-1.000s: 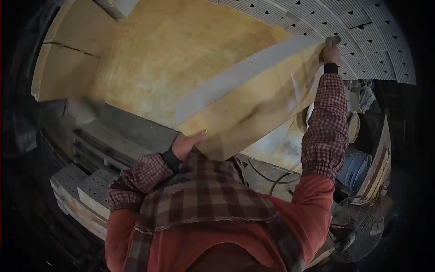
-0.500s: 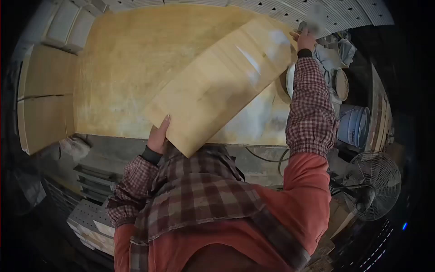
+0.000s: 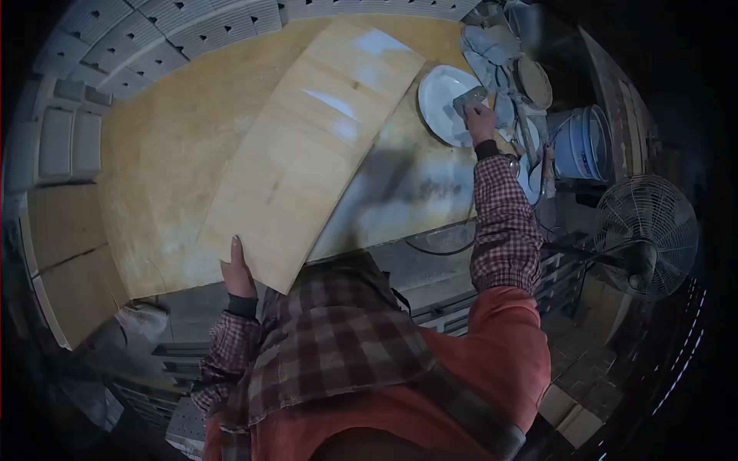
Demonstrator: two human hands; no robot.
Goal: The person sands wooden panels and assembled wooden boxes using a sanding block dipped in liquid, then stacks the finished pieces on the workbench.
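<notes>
A long wooden board (image 3: 284,165) lies aslant on the worktable, its near end jutting past the front edge. Whitish patches show on its upper half. My left hand (image 3: 241,275) grips the near left corner, thumb on top and fingers hidden beneath. In my right hand (image 3: 481,123) is a flat scraper (image 3: 468,100) with a greyish blade, held over the white oval basin (image 3: 436,96) to the right of the board. The blade overlaps the basin's inside; whether it touches the bottom I cannot tell.
Bags and a round tub (image 3: 533,81) crowd the table's right end, near a blue-white bucket (image 3: 573,146). A fan (image 3: 649,238) stands at right. Perforated grey-white blocks (image 3: 223,31) line the back, and cardboard boxes (image 3: 73,253) stand at left. The yellowish worktable (image 3: 161,177) has whitish smears.
My right hand has come with the scraper from beyond the board's far right corner to the basin. The view has turned, so the board looks steeper. My left hand stays at its near corner.
</notes>
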